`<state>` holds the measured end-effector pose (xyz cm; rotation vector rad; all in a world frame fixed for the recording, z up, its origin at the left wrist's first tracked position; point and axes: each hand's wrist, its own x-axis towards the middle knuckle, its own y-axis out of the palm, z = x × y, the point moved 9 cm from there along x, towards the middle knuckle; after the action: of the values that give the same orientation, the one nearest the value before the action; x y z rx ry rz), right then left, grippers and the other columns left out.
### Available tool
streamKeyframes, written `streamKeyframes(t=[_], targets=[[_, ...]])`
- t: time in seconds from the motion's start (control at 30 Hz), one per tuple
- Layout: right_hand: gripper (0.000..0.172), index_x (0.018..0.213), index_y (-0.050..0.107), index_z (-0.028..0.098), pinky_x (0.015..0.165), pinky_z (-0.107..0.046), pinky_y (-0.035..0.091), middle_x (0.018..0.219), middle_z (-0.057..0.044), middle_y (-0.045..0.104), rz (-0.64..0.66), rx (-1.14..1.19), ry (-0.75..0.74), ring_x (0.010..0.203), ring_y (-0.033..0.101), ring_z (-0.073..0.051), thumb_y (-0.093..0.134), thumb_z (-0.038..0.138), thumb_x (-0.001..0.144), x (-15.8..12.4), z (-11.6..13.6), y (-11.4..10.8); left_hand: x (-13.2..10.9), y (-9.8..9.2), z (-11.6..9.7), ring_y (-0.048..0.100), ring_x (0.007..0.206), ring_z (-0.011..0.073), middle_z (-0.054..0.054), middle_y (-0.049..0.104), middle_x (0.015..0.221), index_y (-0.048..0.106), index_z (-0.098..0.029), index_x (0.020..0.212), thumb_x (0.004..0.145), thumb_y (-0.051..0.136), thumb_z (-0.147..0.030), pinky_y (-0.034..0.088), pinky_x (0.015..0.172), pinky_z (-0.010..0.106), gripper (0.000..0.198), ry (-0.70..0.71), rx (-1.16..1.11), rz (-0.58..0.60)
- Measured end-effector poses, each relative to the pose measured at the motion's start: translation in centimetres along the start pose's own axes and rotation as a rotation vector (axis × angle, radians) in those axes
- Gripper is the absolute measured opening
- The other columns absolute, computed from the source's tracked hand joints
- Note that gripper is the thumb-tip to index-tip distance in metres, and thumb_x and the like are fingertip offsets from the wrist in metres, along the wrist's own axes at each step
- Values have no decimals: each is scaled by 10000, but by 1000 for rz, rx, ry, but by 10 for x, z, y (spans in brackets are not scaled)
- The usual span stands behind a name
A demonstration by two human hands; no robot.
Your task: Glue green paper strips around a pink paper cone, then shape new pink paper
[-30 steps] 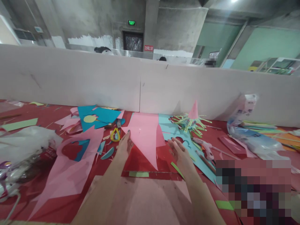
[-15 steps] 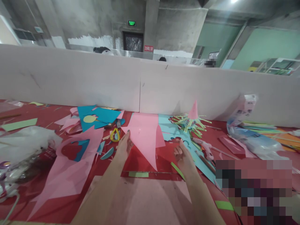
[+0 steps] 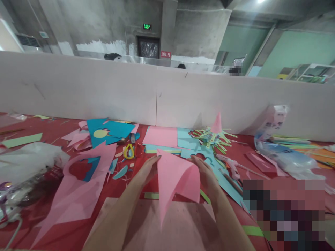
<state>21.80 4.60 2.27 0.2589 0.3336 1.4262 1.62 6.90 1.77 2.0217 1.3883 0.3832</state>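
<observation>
A pink sheet of paper point(image 3: 172, 177) hangs between my hands, its right part curling over and a long pointed corner hanging down toward me. My left hand point(image 3: 151, 168) pinches it near the upper left corner. On the other side, my right hand point(image 3: 204, 169) has its fingers closed at the upper right edge; the paper hides part of the fingertips. Below lies a pale pink board point(image 3: 178, 223). Just behind the sheet, a flat pink piece point(image 3: 163, 136) and light blue paper point(image 3: 190, 137) rest on the red table.
Yellow-handled scissors point(image 3: 128, 151), blue paper point(image 3: 112, 130) and a cut pink sheet point(image 3: 86, 195) lie left. A pink cone point(image 3: 216, 123) tops a fringed green paper piece. A glue gun point(image 3: 231, 167) and plastic bag point(image 3: 290, 157) are right. A white partition point(image 3: 117, 90) stands behind.
The pink sheet has come down and toward me, turning and curling. My right hand, apart from it before, is now at its right edge. My left hand has shifted right.
</observation>
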Motion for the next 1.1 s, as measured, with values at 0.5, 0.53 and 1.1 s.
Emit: streamKeyframes(t=[0.5, 0.53, 1.1], targets=[[368, 997, 635, 164, 804, -363, 477, 995, -94, 673, 423, -47, 376, 890, 633, -221, 532, 455, 797, 1, -36, 89, -20, 34, 40, 610, 871, 173, 79, 641, 1011, 580, -180, 1098, 746, 614, -323, 463, 785, 293, 382, -278, 342, 232], [346, 980, 638, 169, 786, -358, 485, 997, -89, 672, 416, -40, 379, 881, 635, -221, 546, 443, 791, 0, -37, 92, -20, 34, 41, 609, 867, 174, 81, 639, 1009, 581, -178, 1098, 746, 615, -325, 465, 780, 297, 383, -277, 343, 241], [252, 782, 541, 191, 227, -140, 195, 689, -7, 664, 289, 96, 380, 305, 385, -33, 598, 434, 750, 1, -58, 87, -12, 34, 65, 647, 746, 232, 124, 670, 771, 629, -88, 884, 762, 507, -527, 468, 592, 274, 472, -360, 32, 102]])
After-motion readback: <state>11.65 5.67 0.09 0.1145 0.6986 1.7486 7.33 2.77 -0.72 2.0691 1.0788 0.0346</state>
